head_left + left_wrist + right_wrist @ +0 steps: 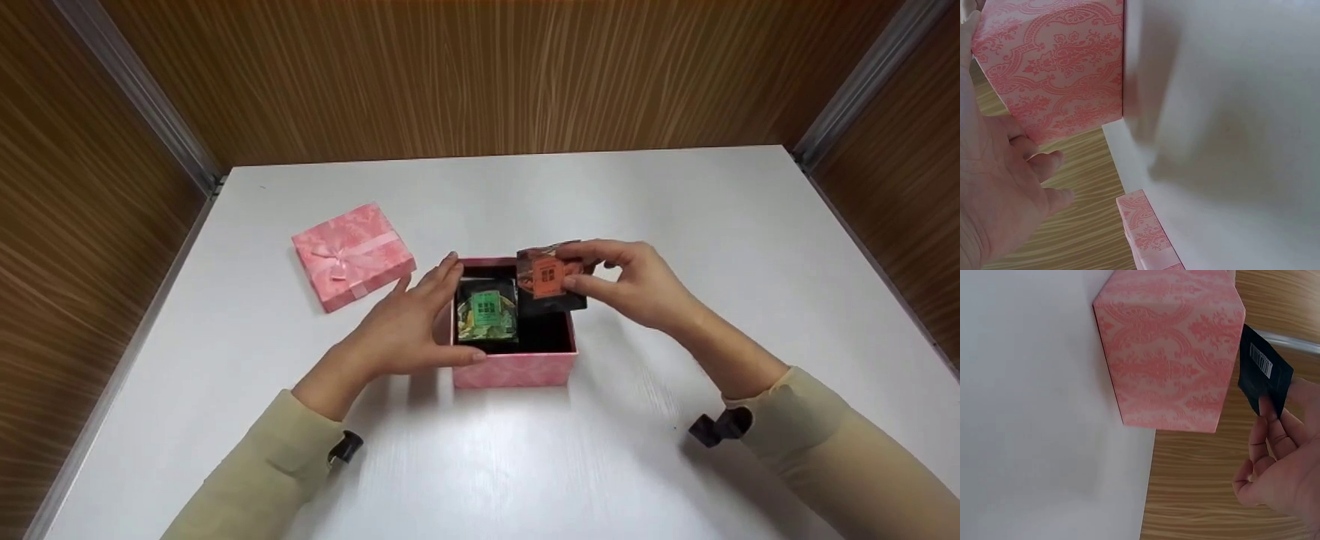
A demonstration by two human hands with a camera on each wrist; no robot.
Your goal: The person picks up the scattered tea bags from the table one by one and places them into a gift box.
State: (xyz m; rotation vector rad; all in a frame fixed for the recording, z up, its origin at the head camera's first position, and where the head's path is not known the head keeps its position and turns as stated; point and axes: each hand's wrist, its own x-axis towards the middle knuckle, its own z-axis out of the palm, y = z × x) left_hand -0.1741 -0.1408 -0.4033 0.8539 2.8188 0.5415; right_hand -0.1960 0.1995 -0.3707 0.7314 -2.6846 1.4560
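Pink damask-patterned cardboard, open at the top, forms the small square gift box (514, 369) standing near the middle of the white counter (675, 195). Inside its dark interior, on the left side, a black foil packet with a green label (487, 310) stands upright. The left hand (409, 324) rests against the box's left wall, its fingers nearly straight, fingertips at the far corner and thumb along the near rim; it grips nothing. From the left wrist view the same hand (994, 197) lies beside the patterned wall (1055, 67), fingers loosely bent.

Just above the box's right half, the right hand (637, 285) pinches a black foil packet with an orange label (551, 279) between thumb and fingers, the packet tilted and partly over the rim. The right wrist view shows its black back with a barcode (1264, 374) next to the box (1171, 349).

Well apart to the left lies the pink lid with a ribbon bow (352, 255), flat on the counter.
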